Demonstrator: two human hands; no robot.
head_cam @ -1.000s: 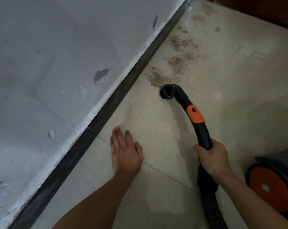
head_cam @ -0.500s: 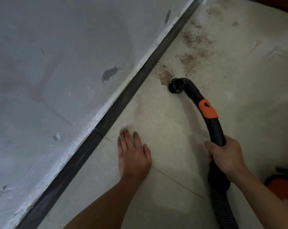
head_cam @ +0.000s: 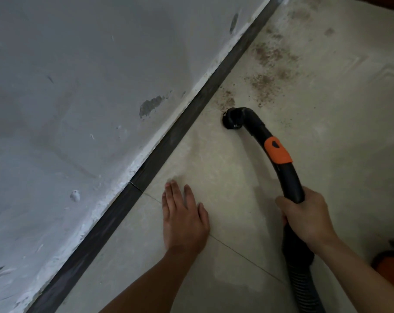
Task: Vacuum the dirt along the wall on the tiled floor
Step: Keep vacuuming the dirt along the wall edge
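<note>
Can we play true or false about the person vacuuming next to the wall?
1. The right hand grips the vacuum hose. True.
2. The left hand holds a broom. False: it holds nothing and lies flat on the tiled floor.
3. The nozzle sits at the near edge of the brown dirt. True.
4. The hose's band is green. False: it is orange.
</note>
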